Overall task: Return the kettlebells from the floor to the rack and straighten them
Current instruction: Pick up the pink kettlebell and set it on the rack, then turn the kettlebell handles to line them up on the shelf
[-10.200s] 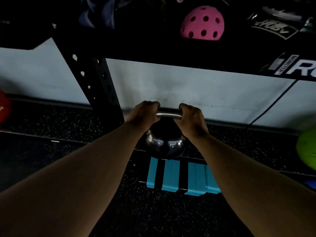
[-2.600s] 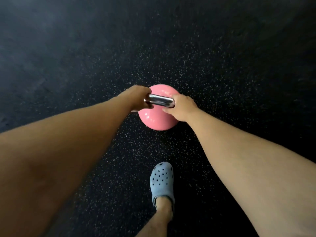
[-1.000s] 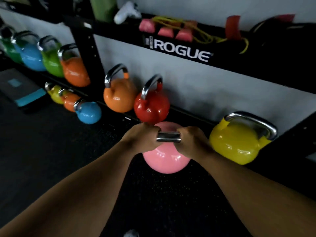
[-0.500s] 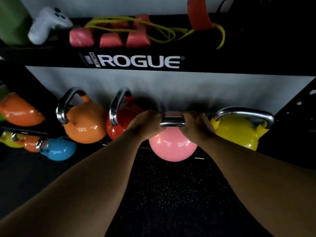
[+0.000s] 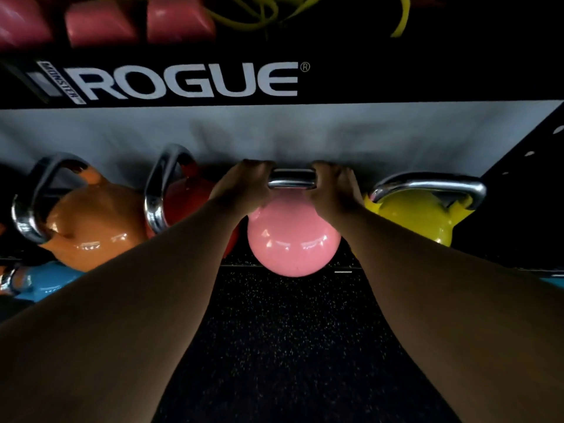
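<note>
A pink kettlebell (image 5: 293,239) with a chrome handle hangs at the level of the low rack shelf, in the gap between a red kettlebell (image 5: 186,196) and a yellow kettlebell (image 5: 418,215). My left hand (image 5: 241,184) grips the left end of its handle and my right hand (image 5: 332,187) grips the right end. An orange kettlebell (image 5: 91,221) stands further left on the same shelf. Whether the pink bell's base rests on the shelf is hidden from me.
The black rack beam (image 5: 396,77) with white ROGUE lettering runs overhead, carrying pink blocks (image 5: 180,22) and yellow bands (image 5: 256,16). A blue kettlebell (image 5: 45,282) lies on the floor at lower left. A perforated black upright (image 5: 525,166) stands at the right. Speckled black rubber floor (image 5: 283,346) lies below.
I have come closer to the rack with the pink kettlebell, and it now sits deeper in the gap between the red and yellow bells.
</note>
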A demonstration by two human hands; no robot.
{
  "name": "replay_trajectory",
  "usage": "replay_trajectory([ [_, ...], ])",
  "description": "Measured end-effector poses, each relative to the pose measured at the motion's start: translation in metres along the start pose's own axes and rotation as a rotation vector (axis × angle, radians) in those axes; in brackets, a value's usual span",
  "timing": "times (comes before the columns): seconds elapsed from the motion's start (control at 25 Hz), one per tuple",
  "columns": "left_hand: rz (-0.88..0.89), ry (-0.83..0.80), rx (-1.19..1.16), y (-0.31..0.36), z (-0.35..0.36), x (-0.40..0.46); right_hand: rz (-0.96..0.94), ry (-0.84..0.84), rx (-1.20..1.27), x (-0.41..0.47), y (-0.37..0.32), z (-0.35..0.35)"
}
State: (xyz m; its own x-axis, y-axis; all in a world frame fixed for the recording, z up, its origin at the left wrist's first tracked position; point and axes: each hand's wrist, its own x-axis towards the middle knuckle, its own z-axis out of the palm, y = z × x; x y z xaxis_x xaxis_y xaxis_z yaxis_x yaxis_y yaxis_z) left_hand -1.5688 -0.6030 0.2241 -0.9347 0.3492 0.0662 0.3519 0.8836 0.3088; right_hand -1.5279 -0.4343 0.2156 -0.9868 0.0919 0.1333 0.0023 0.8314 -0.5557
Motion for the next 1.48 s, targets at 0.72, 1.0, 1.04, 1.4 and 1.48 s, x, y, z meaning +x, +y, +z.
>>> replay_trajectory([
  [0.72, 0.142, -0.115, 0.046, 0.050, -0.027, -0.026, -0.297, -0.174, -0.272, -0.017, 0.029, -0.081],
  [1.0, 0.360, -0.097, 0.151, 0.178, -0.022, -0.035, -0.303, -0.130, -0.395, -0.075, 0.117, -0.192],
  [1.04, 0.378, -0.106, 0.164, 0.204, -0.019, -0.035, -0.278, -0.139, -0.411, -0.084, 0.135, -0.211],
  [1.4, 0.519, -0.235, 0.179, 0.417, 0.027, -0.015, -0.078, -0.146, -0.519, -0.163, 0.299, -0.364],
  [1.48, 0.576, -0.234, 0.187, 0.450, 0.044, -0.008, -0.021, -0.119, -0.519, -0.167, 0.331, -0.378],
])
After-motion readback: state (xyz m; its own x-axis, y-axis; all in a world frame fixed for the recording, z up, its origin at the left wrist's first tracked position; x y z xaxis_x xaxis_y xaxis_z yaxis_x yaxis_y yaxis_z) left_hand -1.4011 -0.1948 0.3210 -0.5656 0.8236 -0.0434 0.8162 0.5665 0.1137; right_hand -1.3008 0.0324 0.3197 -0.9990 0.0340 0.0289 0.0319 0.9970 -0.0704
